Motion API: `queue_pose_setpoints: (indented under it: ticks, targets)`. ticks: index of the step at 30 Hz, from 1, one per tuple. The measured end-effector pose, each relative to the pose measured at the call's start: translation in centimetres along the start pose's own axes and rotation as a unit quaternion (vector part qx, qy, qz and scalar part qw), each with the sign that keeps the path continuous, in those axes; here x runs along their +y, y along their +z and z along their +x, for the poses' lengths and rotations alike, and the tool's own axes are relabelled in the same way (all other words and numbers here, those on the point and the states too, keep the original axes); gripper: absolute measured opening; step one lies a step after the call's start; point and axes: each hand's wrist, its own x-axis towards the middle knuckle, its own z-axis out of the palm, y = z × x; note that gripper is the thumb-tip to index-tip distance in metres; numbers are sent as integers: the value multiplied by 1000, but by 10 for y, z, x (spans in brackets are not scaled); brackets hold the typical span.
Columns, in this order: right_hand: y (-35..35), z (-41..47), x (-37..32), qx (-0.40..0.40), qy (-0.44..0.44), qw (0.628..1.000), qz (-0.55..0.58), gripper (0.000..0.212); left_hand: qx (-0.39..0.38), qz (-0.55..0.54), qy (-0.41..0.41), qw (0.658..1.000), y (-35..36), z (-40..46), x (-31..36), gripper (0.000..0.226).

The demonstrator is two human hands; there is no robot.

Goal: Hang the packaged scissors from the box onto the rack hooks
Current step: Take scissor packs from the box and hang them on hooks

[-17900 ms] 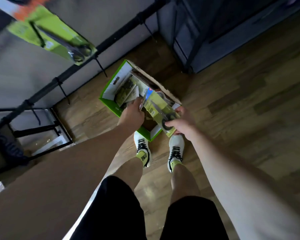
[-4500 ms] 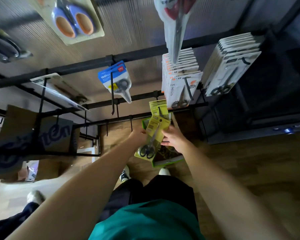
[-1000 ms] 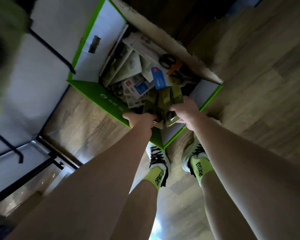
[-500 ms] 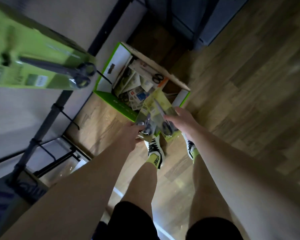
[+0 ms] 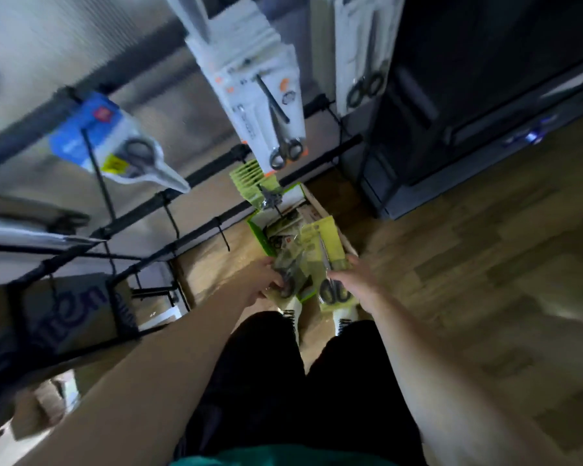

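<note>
A: How many packs are in the hands?
B: Two that I can count. The left hand (image 5: 265, 280) has its fingers curled round one green pack (image 5: 288, 269); the right hand (image 5: 350, 280) grips a second green pack (image 5: 329, 255) by its lower edge, black scissor handles showing just beside the fingers. Blur may hide more behind them.

A: And the box?
B: One green box (image 5: 261, 235), on the wood floor (image 5: 468, 264) right behind the hands, more packs lying loose inside; too blurred to count.

A: What is on the rack?
B: One black rack (image 5: 196, 176) with several bars. A row of green packs (image 5: 249, 178) hangs on a hook just above the box, about six edges visible. Above them is a thick stack of white packs (image 5: 266, 105), a second white stack (image 5: 360, 62) to its right, and one blue pack (image 5: 115, 142) to the left.

A: Anything else?
B: Two white shoes (image 5: 345, 316) below the hands, and one brown carton (image 5: 61, 314) behind the rack's lower left
</note>
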Motion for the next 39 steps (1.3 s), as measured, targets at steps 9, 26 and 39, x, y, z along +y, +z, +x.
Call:
queue_pose_setpoints:
  ticks: [9, 26, 39]
  targets:
    - [20, -60, -51, -12, -21, 984, -174, 53, 98, -124, 62, 985, -36, -96, -8, 8]
    - [76, -85, -73, 95, -92, 975, -179, 27, 15, -187, 95, 978, -102, -98, -39, 25]
    - [83, -23, -130, 57, -131, 955, -259, 33, 161, -182, 65, 968, -101, -75, 1, 16]
